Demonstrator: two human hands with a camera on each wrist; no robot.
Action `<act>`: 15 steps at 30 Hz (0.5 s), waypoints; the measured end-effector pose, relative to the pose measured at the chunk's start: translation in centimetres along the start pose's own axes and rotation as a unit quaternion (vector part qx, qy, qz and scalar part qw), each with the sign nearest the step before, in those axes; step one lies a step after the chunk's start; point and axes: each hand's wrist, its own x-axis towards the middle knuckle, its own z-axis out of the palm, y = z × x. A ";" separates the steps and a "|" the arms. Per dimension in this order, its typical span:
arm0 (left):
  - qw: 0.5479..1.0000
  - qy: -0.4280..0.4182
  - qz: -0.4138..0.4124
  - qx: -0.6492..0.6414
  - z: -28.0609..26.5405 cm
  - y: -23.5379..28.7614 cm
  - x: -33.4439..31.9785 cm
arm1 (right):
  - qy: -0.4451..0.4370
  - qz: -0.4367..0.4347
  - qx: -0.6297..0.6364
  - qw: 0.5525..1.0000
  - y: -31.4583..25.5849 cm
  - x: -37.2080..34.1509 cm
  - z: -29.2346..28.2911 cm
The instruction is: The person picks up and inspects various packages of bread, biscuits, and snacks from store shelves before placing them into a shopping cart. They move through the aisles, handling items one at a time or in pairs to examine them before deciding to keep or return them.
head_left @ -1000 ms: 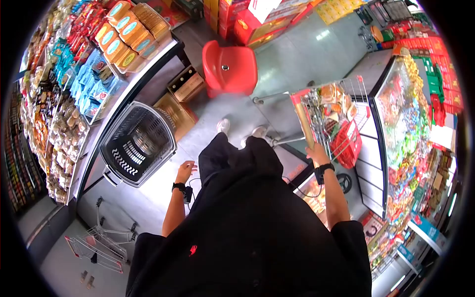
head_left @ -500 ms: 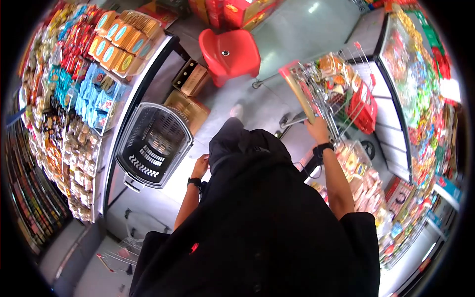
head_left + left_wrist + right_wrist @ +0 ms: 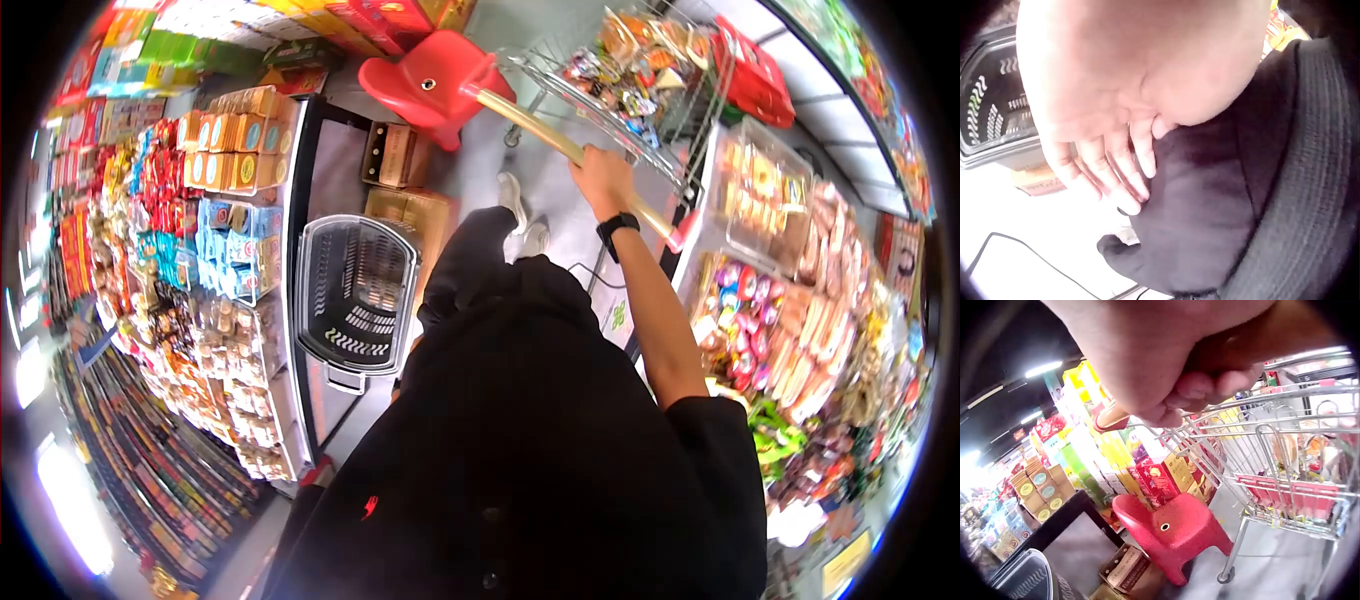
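My right hand [image 3: 604, 178] grips the pale handle [image 3: 530, 125] of a metal shopping cart, its fingers curled round the bar. The wire cart [image 3: 1266, 440] stands ahead on the right, with packaged snacks [image 3: 645, 60] inside. A red basket [image 3: 752, 75] sits at the cart's far right side. My left hand [image 3: 1122, 87] hangs loosely beside the dark trousers [image 3: 1197, 212], fingers relaxed and holding nothing. In the head view the body and dark shirt hide that hand.
A red plastic chair [image 3: 430, 85] stands in front, left of the cart. A black plastic basket [image 3: 360, 300] and cardboard boxes [image 3: 400, 155] line the left display of packaged snacks [image 3: 225, 250]. Close on the right is another display with wrapped foods [image 3: 800, 280].
The view has turned right. The cart has swung so its handle slants across the front, with my right hand still holding it. My left hand has dropped out of the head view.
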 end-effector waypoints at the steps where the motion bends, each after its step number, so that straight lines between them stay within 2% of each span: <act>1: 1.000 -0.011 -0.008 -0.001 0.2 -0.2 -0.9 | 0.009 0.004 0.002 1.000 -0.1 -0.8 0.1; 7: 0.998 -0.057 -0.021 0.001 0.0 -1.6 -4.0 | 0.052 -0.017 0.004 0.999 -1.9 -5.0 1.3; 15: 0.996 -0.090 -0.004 -0.009 -1.7 -5.9 -6.9 | 0.052 -0.004 -0.007 0.999 -4.6 -11.6 2.9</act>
